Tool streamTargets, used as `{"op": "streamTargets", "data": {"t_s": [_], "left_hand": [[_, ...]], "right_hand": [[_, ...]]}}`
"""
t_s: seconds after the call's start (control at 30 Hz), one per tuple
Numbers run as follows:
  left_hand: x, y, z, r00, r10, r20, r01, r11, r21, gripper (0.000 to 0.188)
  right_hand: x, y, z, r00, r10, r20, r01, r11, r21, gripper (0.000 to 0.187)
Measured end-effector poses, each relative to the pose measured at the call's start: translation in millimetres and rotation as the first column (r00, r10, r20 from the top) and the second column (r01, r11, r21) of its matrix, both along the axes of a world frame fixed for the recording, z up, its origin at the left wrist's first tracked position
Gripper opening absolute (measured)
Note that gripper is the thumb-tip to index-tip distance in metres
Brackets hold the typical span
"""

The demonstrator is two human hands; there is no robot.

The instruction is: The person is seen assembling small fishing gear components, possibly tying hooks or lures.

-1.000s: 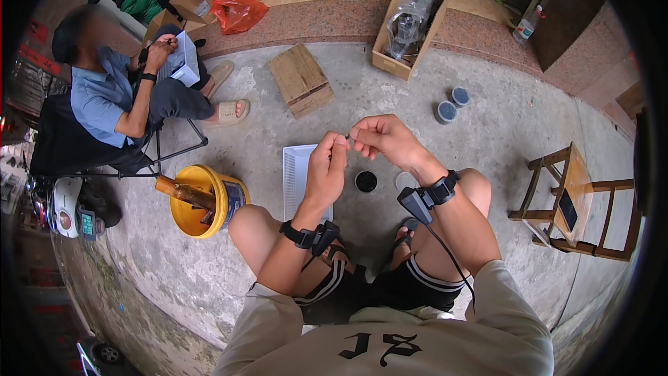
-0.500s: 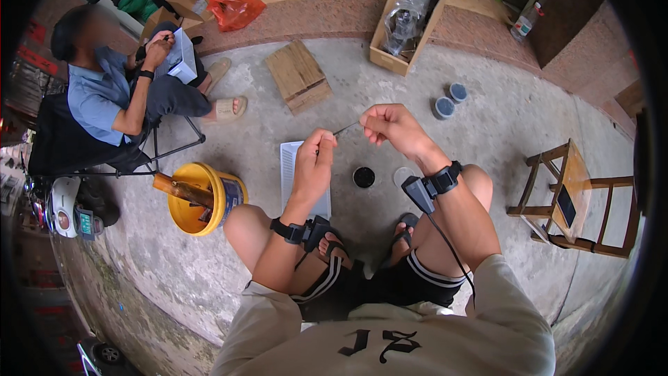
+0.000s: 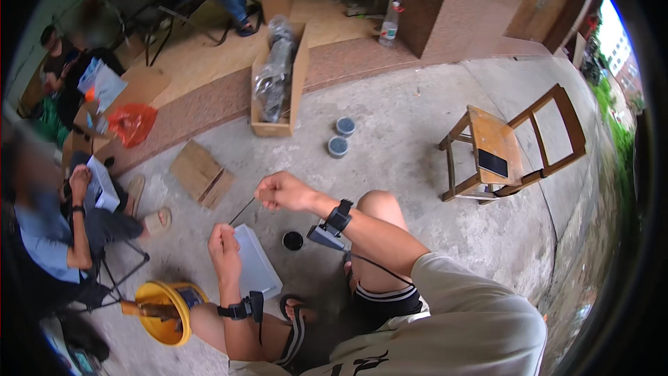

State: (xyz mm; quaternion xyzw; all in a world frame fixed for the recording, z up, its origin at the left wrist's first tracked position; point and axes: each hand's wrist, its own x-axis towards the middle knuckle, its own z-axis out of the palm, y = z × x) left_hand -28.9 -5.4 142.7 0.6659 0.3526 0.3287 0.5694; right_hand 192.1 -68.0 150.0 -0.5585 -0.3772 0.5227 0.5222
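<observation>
The thin dark strand is held in the air, slanting between the two hands, near the far end of the white tray. At the left, the yellow bucket stands on the floor, apart from the hands. Next comes the left hand, its fingers closed on the nearer part of the strand; the exact pinch I cannot see. Then the right hand has its fingers pinched on the farther part. One second ago the hands almost met; now they are apart and a longer piece shows, so I judge that the strand is being pulled straight. The view has also turned rightward. Further right, the small cup and the wooden chair are untouched.
</observation>
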Motion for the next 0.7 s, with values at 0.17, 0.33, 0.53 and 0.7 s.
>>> {"op": "streamTargets", "data": {"t_s": [0.17,0.33,0.53,0.7], "left_hand": [[6,1,1,1.000,-0.005,0.023,0.006,0.999,-0.033,0.026],[3,6,3,0.998,0.063,0.021,-0.061,0.994,-0.087,0.024],[12,-8,-7,0.992,-0.075,-0.099,0.077,0.997,0.016,0.021],[29,-22,-15,0.976,-0.149,-0.161,0.162,0.984,0.069,0.023]], "right_hand": [[5,-3,0,0.999,-0.008,0.035,0.008,1.000,0.026,0.017],[21,-13,7,0.982,-0.176,0.068,0.175,0.984,0.011,0.018],[2,-24,7,0.987,-0.041,0.157,0.032,0.998,0.058,0.024],[-32,-27,-5,0.988,0.142,0.056,-0.144,0.989,0.019,0.024]]}}
